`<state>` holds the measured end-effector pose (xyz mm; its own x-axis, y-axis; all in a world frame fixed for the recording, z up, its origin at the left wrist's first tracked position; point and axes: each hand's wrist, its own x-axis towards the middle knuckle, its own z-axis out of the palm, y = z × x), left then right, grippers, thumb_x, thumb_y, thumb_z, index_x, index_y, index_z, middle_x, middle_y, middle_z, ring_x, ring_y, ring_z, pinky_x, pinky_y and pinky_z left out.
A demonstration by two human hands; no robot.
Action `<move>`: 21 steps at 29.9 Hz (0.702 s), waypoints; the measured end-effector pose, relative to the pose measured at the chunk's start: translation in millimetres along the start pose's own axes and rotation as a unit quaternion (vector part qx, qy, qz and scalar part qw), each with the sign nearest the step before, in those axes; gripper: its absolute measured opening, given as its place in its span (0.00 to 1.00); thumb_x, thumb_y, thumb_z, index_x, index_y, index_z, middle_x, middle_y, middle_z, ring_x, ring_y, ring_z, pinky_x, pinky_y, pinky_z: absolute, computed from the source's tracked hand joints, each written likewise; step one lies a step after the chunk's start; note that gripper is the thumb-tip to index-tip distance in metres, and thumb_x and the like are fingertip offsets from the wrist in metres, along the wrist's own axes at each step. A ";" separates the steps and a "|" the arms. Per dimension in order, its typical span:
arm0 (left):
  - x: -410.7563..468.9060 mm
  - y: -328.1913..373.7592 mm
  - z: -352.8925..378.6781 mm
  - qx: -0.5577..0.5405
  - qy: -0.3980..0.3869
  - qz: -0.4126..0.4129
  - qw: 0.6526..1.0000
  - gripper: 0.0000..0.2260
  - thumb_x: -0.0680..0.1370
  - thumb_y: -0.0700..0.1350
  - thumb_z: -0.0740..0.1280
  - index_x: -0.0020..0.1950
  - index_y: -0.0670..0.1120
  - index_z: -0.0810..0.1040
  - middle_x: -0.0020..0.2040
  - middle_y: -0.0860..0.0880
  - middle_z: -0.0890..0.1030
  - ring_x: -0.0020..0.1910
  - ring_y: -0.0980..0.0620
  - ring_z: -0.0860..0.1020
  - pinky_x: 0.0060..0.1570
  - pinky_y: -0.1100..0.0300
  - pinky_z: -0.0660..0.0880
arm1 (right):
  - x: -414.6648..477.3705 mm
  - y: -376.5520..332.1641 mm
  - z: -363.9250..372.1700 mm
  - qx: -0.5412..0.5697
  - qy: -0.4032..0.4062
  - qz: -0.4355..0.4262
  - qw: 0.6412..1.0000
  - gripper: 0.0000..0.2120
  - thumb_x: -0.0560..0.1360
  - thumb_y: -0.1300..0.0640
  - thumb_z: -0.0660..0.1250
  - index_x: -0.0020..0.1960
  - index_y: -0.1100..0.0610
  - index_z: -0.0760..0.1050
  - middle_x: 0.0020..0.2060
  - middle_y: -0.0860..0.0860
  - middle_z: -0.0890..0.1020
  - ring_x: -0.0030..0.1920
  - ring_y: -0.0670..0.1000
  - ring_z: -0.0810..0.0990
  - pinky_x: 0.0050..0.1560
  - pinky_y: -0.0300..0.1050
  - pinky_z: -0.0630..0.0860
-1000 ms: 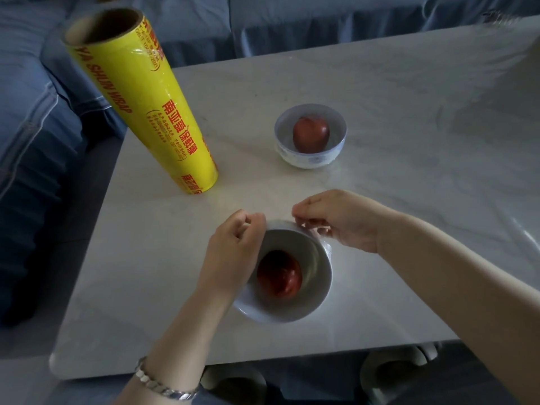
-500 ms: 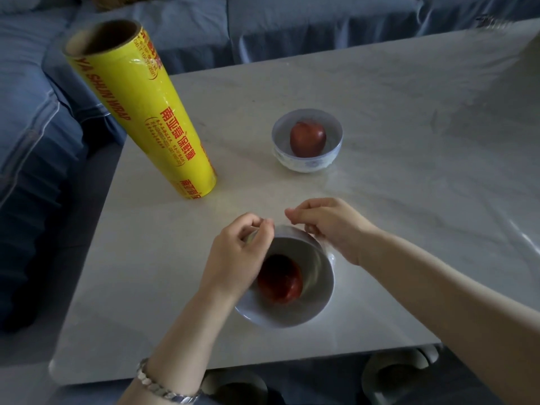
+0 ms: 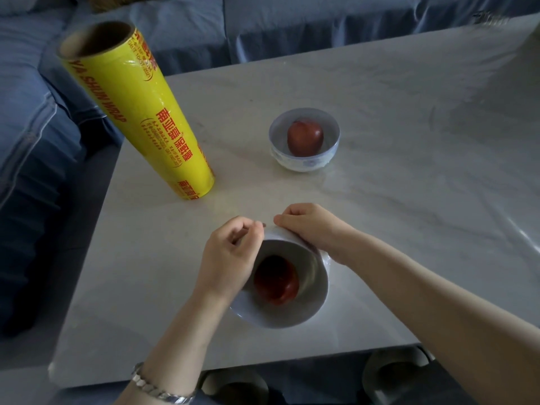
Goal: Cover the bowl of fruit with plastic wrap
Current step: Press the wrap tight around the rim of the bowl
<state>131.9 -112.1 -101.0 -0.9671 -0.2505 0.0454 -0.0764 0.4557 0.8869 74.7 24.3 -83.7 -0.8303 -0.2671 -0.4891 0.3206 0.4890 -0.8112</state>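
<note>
The bowl (image 3: 292,318) is sitting near the front edge of the table (image 3: 409,176), a red fruit (image 3: 276,280) lying inside. Both hands are working at its far rim: the left hand (image 3: 230,255) is curling its fingers and pinching the clear wrap (image 3: 325,260) there, and the right hand (image 3: 312,229) is pinching it just beside, fingertips nearly meeting. The film is showing only faintly, as a glossy fold on the bowl's right side. The yellow roll (image 3: 137,112) is standing near the left edge, and a second bowl (image 3: 304,163) holding an apple (image 3: 305,137) is sitting mid-table.
</note>
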 end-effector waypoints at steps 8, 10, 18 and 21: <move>-0.3 1.6 -0.9 0.019 0.005 -0.014 1.000 0.16 0.68 0.52 0.59 0.38 0.41 0.78 0.35 0.50 0.78 0.34 0.58 0.74 0.33 0.71 0.66 | -0.9 15.9 -14.7 -0.027 0.170 -0.088 0.981 0.02 0.71 0.57 0.69 0.42 0.54 0.80 0.34 0.46 0.79 0.37 0.46 0.76 0.39 0.35 0.70; 1.2 -0.4 -1.5 0.009 0.006 -0.024 1.000 0.15 0.68 0.52 0.59 0.38 0.42 0.78 0.34 0.52 0.78 0.34 0.58 0.74 0.33 0.70 0.67 | -18.1 15.5 -16.3 -0.029 0.182 -0.213 0.960 0.06 0.73 0.56 0.67 0.43 0.54 0.82 0.39 0.46 0.82 0.42 0.43 0.78 0.44 0.29 0.70; 4.3 -3.6 -2.8 0.009 0.018 -0.046 0.999 0.15 0.69 0.54 0.58 0.28 0.45 0.67 0.26 0.51 0.68 0.27 0.57 0.66 0.30 0.63 0.63 | -34.0 16.0 1.2 -0.124 0.085 -0.295 0.944 0.13 0.78 0.54 0.59 0.57 0.55 0.79 0.55 0.47 0.82 0.59 0.40 0.71 0.55 0.23 0.63; 4.5 -6.4 -5.3 0.006 0.026 -0.056 0.998 0.18 0.70 0.54 0.57 0.35 0.38 0.72 0.31 0.42 0.72 0.30 0.55 0.68 0.31 0.63 0.64 | -29.9 8.1 5.5 -0.164 0.052 -0.267 0.948 0.14 0.78 0.52 0.58 0.58 0.54 0.78 0.57 0.48 0.81 0.58 0.43 0.73 0.58 0.31 0.64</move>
<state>129.2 -120.7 -104.1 -0.9386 -0.3436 -0.0302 -0.1865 0.4320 0.8824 104.6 31.7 -77.4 -0.8804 -0.4740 0.0120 -0.3029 0.5429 -0.7832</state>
